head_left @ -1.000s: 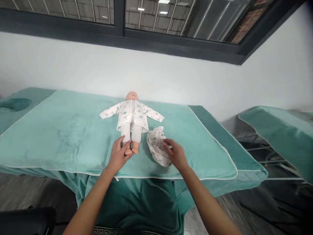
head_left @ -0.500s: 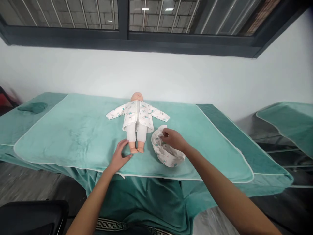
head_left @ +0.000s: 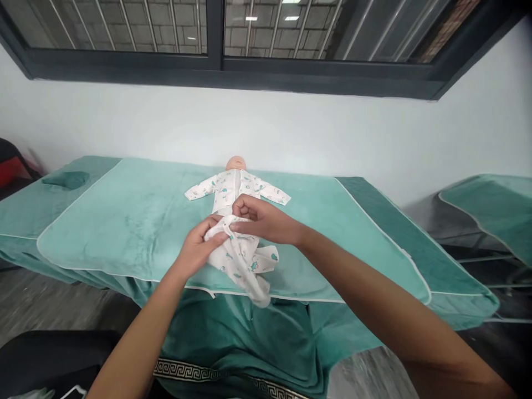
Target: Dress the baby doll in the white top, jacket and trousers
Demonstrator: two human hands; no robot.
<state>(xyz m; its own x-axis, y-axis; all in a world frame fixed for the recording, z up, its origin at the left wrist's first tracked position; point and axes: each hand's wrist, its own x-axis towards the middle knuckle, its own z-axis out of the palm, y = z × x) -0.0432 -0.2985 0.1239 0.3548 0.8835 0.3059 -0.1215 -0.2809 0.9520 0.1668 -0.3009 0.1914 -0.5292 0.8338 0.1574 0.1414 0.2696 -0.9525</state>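
A baby doll [head_left: 236, 163] lies on its back, head toward the wall. It wears a white printed jacket [head_left: 226, 185] with its sleeves spread to both sides. Over the doll's lower body my two hands hold a matching white printed garment, probably baby pants [head_left: 236, 257], whose loose end hangs toward me. My left hand [head_left: 201, 244] pinches the garment's upper left edge between thumb and fingers. Closed on its upper edge, my right hand [head_left: 264, 219] has curled fingers and the thumb against the cloth. The doll's legs and feet are hidden behind the garment and hands.
A green plush cover [head_left: 137, 221] with white piping lies over the bed under the doll. A white wall and a dark window frame [head_left: 291, 77] rise behind. Left front is a black chair [head_left: 50, 360]; another green-covered bed [head_left: 494, 208] stands at right.
My right hand has brought the printed garment from the doll's right side to over its legs. My left hand has moved from beside the feet and taken hold of the garment.
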